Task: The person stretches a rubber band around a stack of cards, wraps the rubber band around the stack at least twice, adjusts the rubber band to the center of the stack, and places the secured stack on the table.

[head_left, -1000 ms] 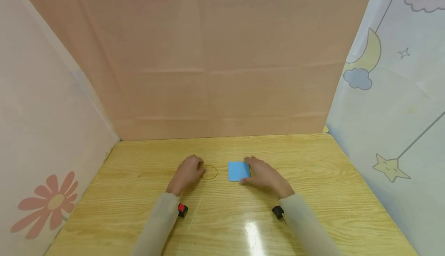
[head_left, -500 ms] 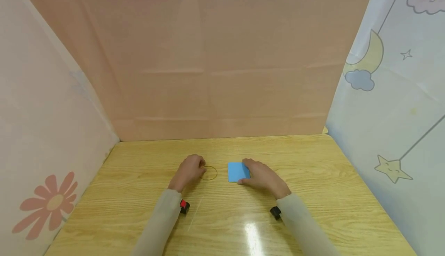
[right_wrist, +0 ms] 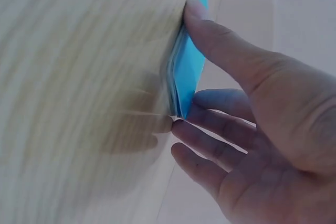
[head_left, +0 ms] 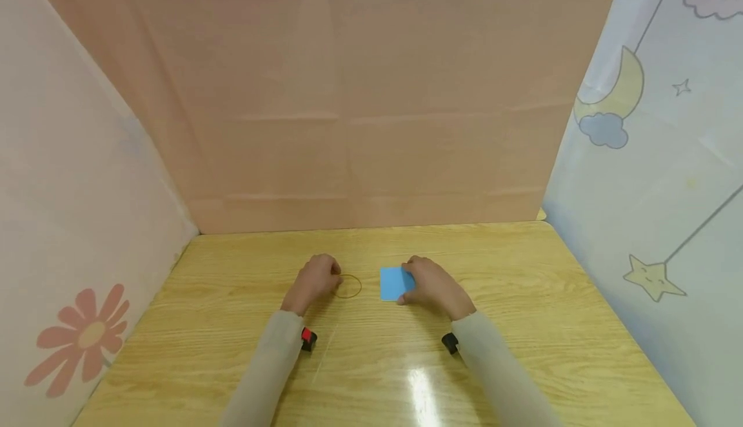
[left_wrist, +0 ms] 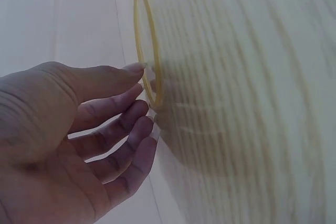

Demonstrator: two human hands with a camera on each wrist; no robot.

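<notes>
A thin yellow rubber band [head_left: 349,286] lies in a loop on the table. At its left edge, my left hand [head_left: 316,282] pinches it between thumb and fingertips, as the left wrist view shows the thumb tip against the band [left_wrist: 153,51]. A small stack of square paper sheets [head_left: 393,284], blue on top, lies just right of the band. My right hand [head_left: 432,287] holds the stack's right side, thumb on the near edge and fingers on the far one. Layered pale edges of the stack [right_wrist: 189,69] show in the right wrist view.
The wood-grain table [head_left: 371,356] reaches back to a plain tan sheet [head_left: 348,104]. Patterned cloth walls [head_left: 656,175] stand at either side. Each wrist carries a small black camera [head_left: 450,342].
My right hand has shifted slightly left and its fingers have come closer around the blue stack. My left hand, the rubber band and the stack stay nearly in place.
</notes>
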